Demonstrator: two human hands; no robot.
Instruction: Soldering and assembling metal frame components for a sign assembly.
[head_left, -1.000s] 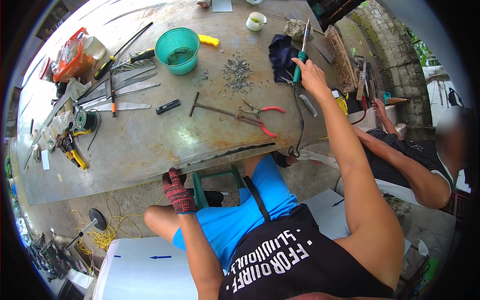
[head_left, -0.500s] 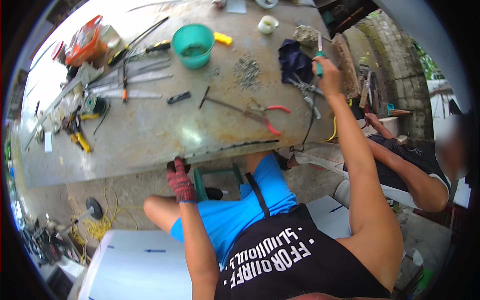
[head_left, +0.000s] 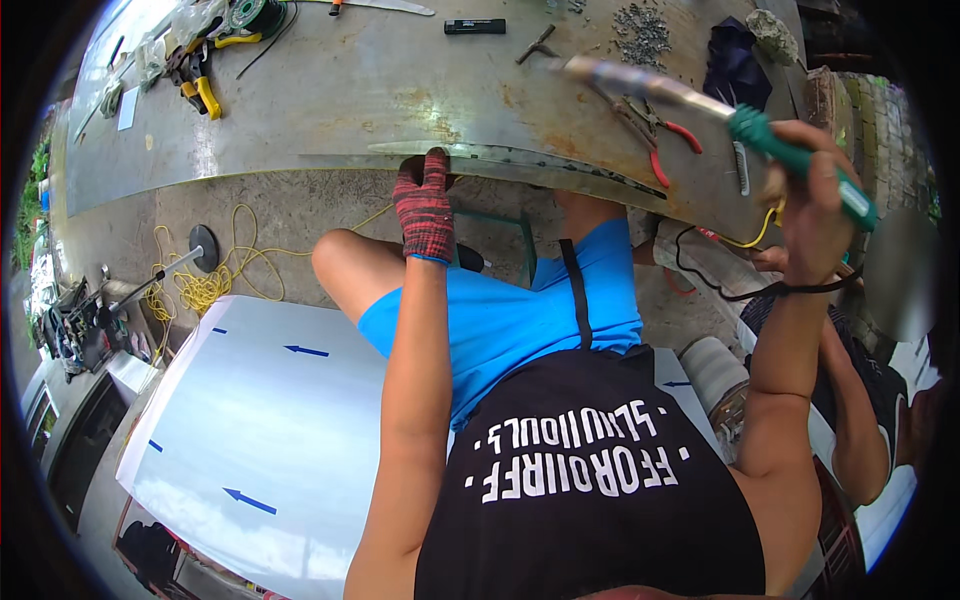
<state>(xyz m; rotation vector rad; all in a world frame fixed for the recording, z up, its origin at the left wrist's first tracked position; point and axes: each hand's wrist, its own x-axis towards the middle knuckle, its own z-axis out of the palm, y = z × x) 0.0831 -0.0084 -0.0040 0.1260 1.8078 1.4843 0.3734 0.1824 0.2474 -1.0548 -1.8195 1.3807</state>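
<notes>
Green-handled iron (head_left: 752, 131): upper right of frame, blurred, shaft pointed upper left; its handle is closed upon by the bare right hand (head_left: 815, 205). Strip (head_left: 545, 161), thin, dark-marked: laid along the table's (head_left: 300, 125) lower edge, centre right. Left hand (head_left: 428, 215), red-and-black glove: set at that edge, by the strip's left part; whether anything is pinched cannot be told. Cord (head_left: 752, 294), black: looped at the right wrist. Handling, as judged: iron best gripped by handle alone, cord kept off the shaft, strip steadied flat, gloved fingertips held clear of metal.
</notes>
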